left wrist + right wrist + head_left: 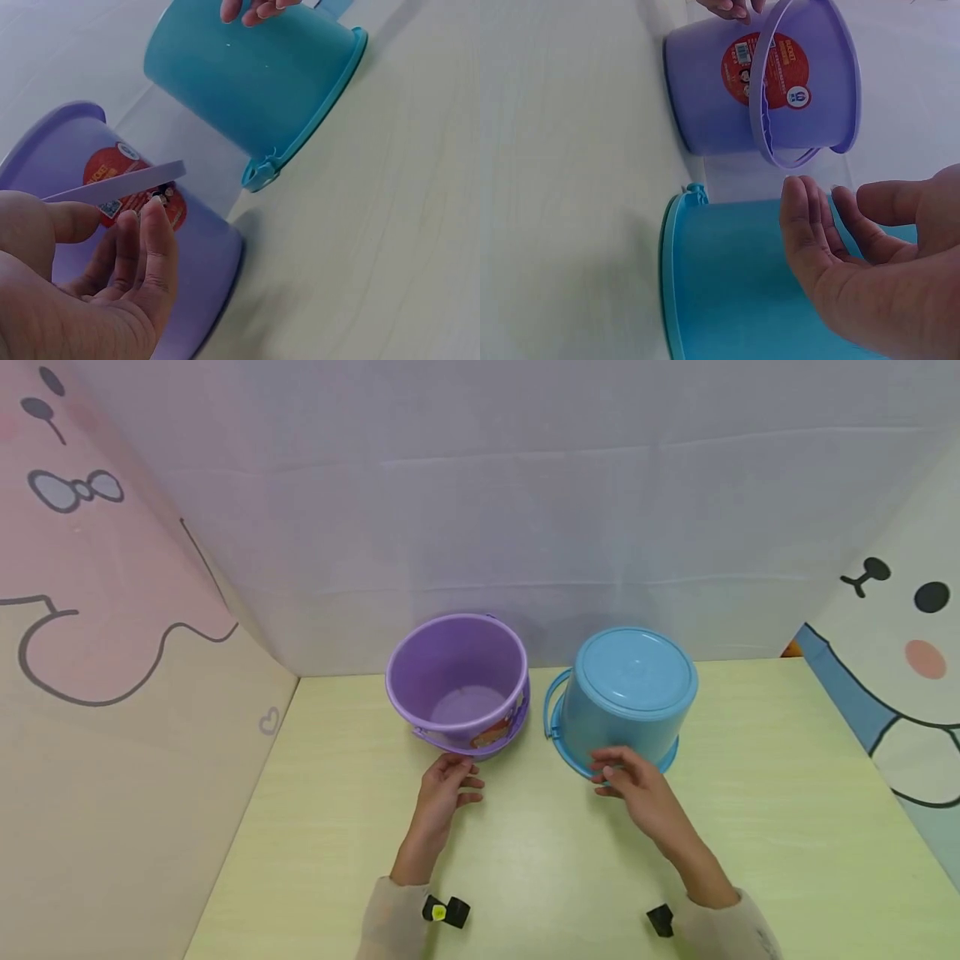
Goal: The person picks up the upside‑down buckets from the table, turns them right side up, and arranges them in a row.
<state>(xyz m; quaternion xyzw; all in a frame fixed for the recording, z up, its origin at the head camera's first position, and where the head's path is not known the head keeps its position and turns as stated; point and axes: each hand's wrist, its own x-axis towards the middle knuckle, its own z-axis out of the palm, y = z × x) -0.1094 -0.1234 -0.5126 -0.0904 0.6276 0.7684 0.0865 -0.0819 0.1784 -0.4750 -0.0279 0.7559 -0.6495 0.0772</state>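
Note:
On the table stands an upright purple bucket (457, 672), its inside showing in the head view; its side carries a red round sticker (769, 71). The bucket's purple handle (127, 184) hangs down at the front. Close to that handle is my left hand (442, 793), thumb and fingers loosely bent with nothing between them. To the right, a blue bucket (637, 677) sits upside down, base up and rim on the table, its blue handle (551, 702) on the left side. My right hand (637, 789) is in front of its wall, fingers relaxed and holding nothing.
The pale yellow-green tabletop (540, 860) runs back to a whitish cloth wall (525, 510). Cartoon-printed panels stand at the left (127, 693) and right (900, 635). Black wrist devices (456, 912) sit beside the sleeves.

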